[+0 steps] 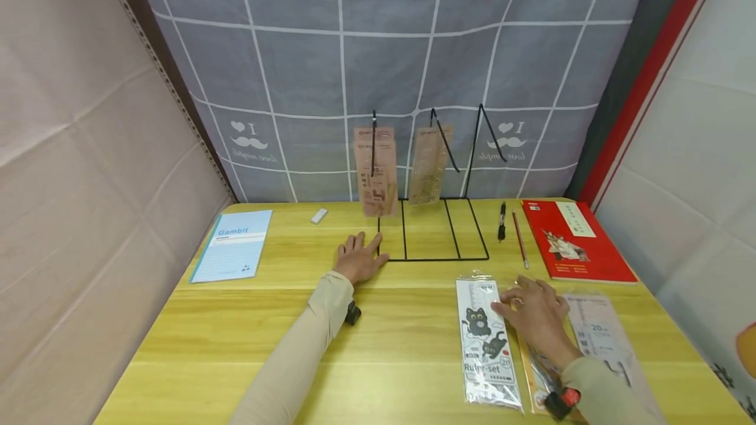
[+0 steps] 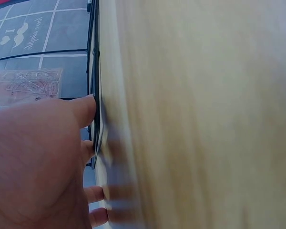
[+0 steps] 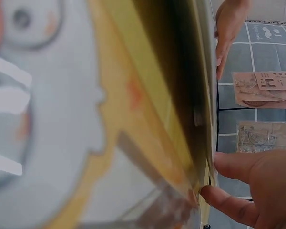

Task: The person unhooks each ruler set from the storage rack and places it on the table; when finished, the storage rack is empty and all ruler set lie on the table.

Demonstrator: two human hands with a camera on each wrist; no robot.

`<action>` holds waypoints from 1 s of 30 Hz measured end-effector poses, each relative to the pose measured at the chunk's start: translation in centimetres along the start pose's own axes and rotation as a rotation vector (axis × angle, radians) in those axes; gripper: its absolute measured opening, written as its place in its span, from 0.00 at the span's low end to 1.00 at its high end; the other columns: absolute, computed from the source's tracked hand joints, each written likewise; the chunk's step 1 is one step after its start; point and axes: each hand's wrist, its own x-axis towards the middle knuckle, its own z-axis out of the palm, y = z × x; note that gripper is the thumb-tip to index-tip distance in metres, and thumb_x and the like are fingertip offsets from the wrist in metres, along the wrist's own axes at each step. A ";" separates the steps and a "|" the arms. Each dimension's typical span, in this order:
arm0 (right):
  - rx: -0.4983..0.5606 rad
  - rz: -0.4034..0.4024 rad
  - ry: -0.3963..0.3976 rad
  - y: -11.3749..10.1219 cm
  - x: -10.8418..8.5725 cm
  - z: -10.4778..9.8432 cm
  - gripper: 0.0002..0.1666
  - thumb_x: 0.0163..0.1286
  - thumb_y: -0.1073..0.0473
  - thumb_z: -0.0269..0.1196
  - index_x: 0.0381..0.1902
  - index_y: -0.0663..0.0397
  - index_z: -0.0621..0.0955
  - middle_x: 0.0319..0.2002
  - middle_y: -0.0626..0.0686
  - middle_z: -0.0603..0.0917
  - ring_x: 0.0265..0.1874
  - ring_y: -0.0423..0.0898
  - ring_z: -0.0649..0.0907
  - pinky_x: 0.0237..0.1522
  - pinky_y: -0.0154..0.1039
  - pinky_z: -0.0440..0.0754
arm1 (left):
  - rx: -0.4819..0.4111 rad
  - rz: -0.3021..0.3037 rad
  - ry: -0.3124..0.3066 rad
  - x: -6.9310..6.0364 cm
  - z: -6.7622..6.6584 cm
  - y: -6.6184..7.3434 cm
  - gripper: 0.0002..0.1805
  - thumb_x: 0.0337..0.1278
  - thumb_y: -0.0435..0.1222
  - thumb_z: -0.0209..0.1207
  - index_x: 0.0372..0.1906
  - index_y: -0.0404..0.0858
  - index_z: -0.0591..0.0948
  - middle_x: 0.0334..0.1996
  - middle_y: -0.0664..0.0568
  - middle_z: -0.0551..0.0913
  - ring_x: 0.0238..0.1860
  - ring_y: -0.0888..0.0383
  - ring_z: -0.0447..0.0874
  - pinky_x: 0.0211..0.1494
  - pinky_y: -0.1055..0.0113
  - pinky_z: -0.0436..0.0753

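Note:
My left hand (image 1: 358, 259) lies on the tabletop with fingers spread, touching the near left corner of the black wire rack (image 1: 434, 260). In the left wrist view its thumb (image 2: 85, 109) rests against the rack's wire. My right hand (image 1: 537, 313) is over a yellow packet (image 1: 534, 385) in clear plastic, its thumb and a finger at the packet's top edge in the right wrist view. A cartoon shows on that yellow packet (image 3: 109, 124). To its left lies a white cat ruler set (image 1: 485, 346); to its right, a pinkish ruler set (image 1: 602, 333), partly under the forearm.
Pink ruler sets (image 1: 376, 176) hang from the rack's left hook and another packet (image 1: 430, 166) from the middle hook. A pen (image 1: 502, 222), a pencil (image 1: 520, 240) and a red book (image 1: 575, 244) lie right. Left are an eraser (image 1: 319, 216) and a notebook (image 1: 232, 246).

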 end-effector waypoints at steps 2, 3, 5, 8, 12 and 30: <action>-0.003 0.001 0.006 0.0 -0.1 0.0 0.18 0.62 0.49 0.75 0.43 0.55 0.90 0.71 0.76 0.68 0.71 0.78 0.59 0.60 0.78 0.51 | 0.001 0.002 0.003 -0.1 -0.1 0.0 0.36 0.80 0.61 0.39 0.85 0.59 0.51 0.85 0.42 0.46 0.84 0.38 0.44 0.81 0.37 0.52; -0.006 0.001 0.007 0.0 -0.1 -0.1 0.19 0.62 0.48 0.75 0.44 0.56 0.90 0.71 0.76 0.68 0.70 0.78 0.59 0.60 0.78 0.51 | 0.003 0.001 0.003 -0.1 -0.1 0.1 0.36 0.80 0.61 0.39 0.85 0.58 0.51 0.85 0.42 0.46 0.84 0.38 0.44 0.81 0.37 0.52; -0.012 -0.003 0.013 0.0 -0.1 -0.2 0.21 0.63 0.47 0.74 0.46 0.56 0.90 0.71 0.75 0.70 0.70 0.78 0.60 0.58 0.78 0.53 | 0.002 0.001 0.005 0.0 -0.1 0.1 0.36 0.81 0.61 0.39 0.85 0.58 0.51 0.84 0.42 0.47 0.84 0.38 0.45 0.81 0.37 0.52; 0.026 0.000 -0.002 0.1 0.2 -1.0 0.24 0.67 0.45 0.72 0.52 0.56 0.88 0.72 0.74 0.68 0.69 0.78 0.60 0.57 0.75 0.54 | -0.001 -0.004 -0.013 0.2 0.1 0.1 0.36 0.80 0.61 0.39 0.85 0.59 0.50 0.85 0.42 0.45 0.84 0.38 0.43 0.81 0.36 0.51; 0.179 0.013 -0.089 -0.1 1.6 -3.2 0.35 0.74 0.36 0.63 0.65 0.56 0.82 0.75 0.71 0.67 0.72 0.75 0.63 0.65 0.73 0.60 | -0.009 -0.011 -0.036 0.6 0.3 0.0 0.37 0.80 0.62 0.39 0.85 0.60 0.48 0.85 0.43 0.42 0.84 0.38 0.40 0.82 0.36 0.48; 0.504 -0.157 0.005 -8.2 15.7 -8.4 0.40 0.74 0.31 0.60 0.72 0.49 0.77 0.78 0.60 0.68 0.78 0.62 0.65 0.74 0.66 0.66 | -0.023 -0.009 -0.016 -0.1 0.0 0.3 0.36 0.81 0.60 0.39 0.85 0.59 0.49 0.85 0.42 0.44 0.84 0.37 0.41 0.82 0.37 0.48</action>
